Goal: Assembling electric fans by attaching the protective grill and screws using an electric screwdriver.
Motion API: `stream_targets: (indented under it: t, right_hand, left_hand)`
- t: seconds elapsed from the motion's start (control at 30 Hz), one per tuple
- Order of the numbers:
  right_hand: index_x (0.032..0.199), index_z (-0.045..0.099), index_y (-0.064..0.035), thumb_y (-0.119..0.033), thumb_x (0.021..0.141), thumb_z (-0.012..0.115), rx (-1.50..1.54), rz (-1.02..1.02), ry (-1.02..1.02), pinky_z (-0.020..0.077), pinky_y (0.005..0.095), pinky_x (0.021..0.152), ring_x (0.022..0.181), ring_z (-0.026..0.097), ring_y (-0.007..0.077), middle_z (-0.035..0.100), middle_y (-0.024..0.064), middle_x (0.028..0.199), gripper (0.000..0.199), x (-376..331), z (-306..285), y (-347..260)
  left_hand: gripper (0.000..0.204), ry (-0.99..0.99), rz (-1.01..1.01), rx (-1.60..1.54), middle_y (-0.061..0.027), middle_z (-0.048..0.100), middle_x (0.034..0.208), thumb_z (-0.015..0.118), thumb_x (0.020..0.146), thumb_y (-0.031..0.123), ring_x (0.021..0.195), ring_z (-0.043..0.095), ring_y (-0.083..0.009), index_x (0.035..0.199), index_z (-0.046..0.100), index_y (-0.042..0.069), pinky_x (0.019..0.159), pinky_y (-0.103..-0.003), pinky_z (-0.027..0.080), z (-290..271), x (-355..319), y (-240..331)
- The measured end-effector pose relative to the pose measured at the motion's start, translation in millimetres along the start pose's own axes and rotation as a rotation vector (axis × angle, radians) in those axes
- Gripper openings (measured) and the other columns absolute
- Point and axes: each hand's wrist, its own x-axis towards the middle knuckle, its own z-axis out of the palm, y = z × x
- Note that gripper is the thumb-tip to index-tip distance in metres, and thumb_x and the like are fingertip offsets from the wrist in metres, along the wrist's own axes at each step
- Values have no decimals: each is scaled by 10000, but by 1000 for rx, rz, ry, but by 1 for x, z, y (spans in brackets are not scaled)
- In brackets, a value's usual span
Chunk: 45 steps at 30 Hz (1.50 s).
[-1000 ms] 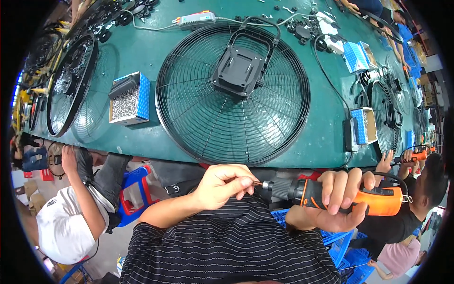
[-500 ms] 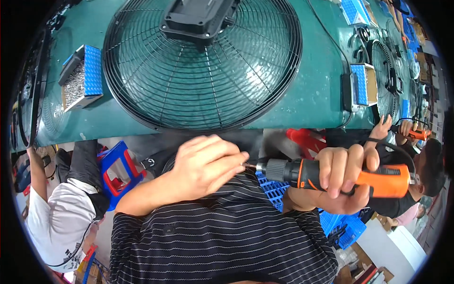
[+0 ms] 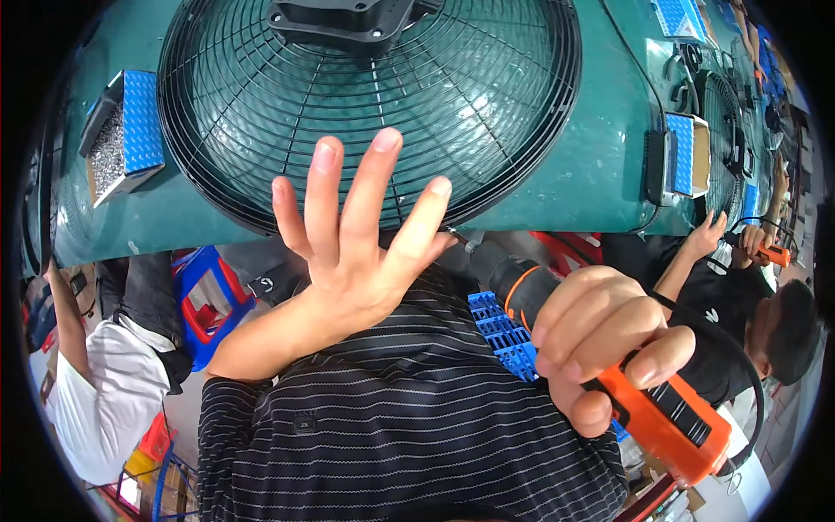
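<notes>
Fingers stand spread wide on the left hand [image 3: 348, 270], and from my end I see them overlap the near rim of a black wire fan guard [image 3: 365, 104]; I cannot tell whether they touch it. That guard lies on the green table [image 3: 604, 196], with a dark motor housing [image 3: 344, 24] at its upper middle. On the right hand [image 3: 600, 335], I have the fingers curled around an orange and black electric screwdriver [image 3: 674, 426], its nose slanting up toward the left thumb. The tip sits just beside that thumb, but I can't make out contact. A black cable [image 3: 755, 391] loops from the tool's rear. Left of the guard, I see a blue-sided box [image 3: 143, 126] holding small metal pieces [image 3: 108, 152].
</notes>
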Motion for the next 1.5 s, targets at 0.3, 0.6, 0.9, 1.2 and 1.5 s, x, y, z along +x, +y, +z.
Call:
stream_targets:
  t: [0.3,0.6,0.9,1.2,1.5]
  right_hand:
    - [1166,458,-48,-122,872,703,-125,77,-97,529,280,529,531,593,142,596,45,743,390,14,15,1]
    - [1230,440,-28,-99,900,645,-190,121,-82,518,257,588,547,587,146,584,57,757,395,23,21,8]
    - [1177,470,-59,-37,799,719,-28,204,-371,533,289,531,569,619,158,614,55,771,453,47,13,18]
    - [1177,553,-73,-48,741,821,384,315,-647,541,288,570,609,661,153,667,41,780,512,67,-19,42]
    - [1238,534,-13,-153,824,742,173,105,130,420,246,646,618,500,71,552,2,797,484,31,-42,-27]
  left_hand:
    - [554,-15,-59,-36,-161,545,1396,682,822,549,1338,430,-423,1273,607,236,1163,-574,161,-4,1,1]
    - [852,-335,-114,-147,-227,380,1526,825,638,510,1419,292,-467,1366,571,149,1147,-581,206,-59,0,-78]
    - [770,-386,-111,-204,-165,433,1504,796,621,488,1400,354,-416,1319,619,216,1145,-542,242,-65,-6,-105]
    - [851,-489,72,-123,-155,441,1502,826,525,375,1392,383,-396,1325,607,188,1142,-540,278,-83,13,-150]
    - [831,-347,87,-281,-142,482,1419,849,519,435,1335,395,-376,1292,648,206,1124,-546,298,-50,14,-123]
